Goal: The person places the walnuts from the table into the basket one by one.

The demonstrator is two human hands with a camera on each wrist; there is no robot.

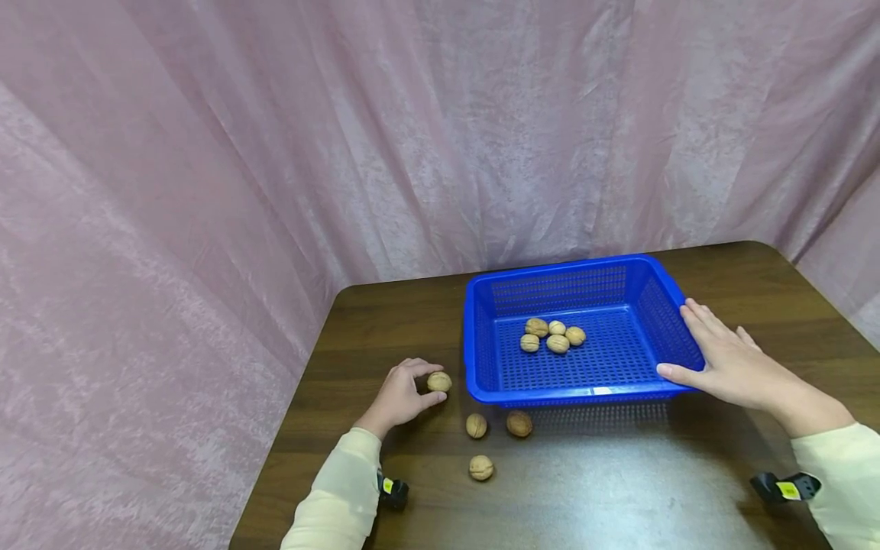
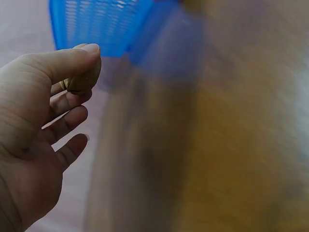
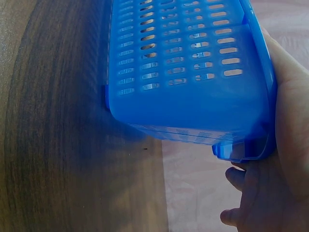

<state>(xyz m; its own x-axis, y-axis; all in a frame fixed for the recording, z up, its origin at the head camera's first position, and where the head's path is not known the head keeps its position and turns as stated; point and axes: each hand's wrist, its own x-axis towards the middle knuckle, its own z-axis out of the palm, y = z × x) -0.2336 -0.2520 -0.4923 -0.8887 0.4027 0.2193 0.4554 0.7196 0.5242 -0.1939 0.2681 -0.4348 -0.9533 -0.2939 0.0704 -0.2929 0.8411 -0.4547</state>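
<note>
Your dark wood tabletop [image 1: 687,473] sits before pink curtains [image 1: 206,153]. Count five walnuts [image 1: 553,336] in one blue basket [image 1: 481,359], three loose walnuts [image 1: 481,467] outside. Your left grip [image 1: 399,397] pinches another walnut [image 1: 439,381]; your right grip [image 1: 729,363] rests flat and released on the basket.

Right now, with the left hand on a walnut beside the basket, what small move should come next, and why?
Probably lift the walnut over the near-left rim of the basket and drop it in. The left hand already pinches it, five walnuts lie inside, and the right hand steadies the basket's right side.

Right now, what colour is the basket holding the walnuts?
Blue basket; the head view shows it best.
</note>
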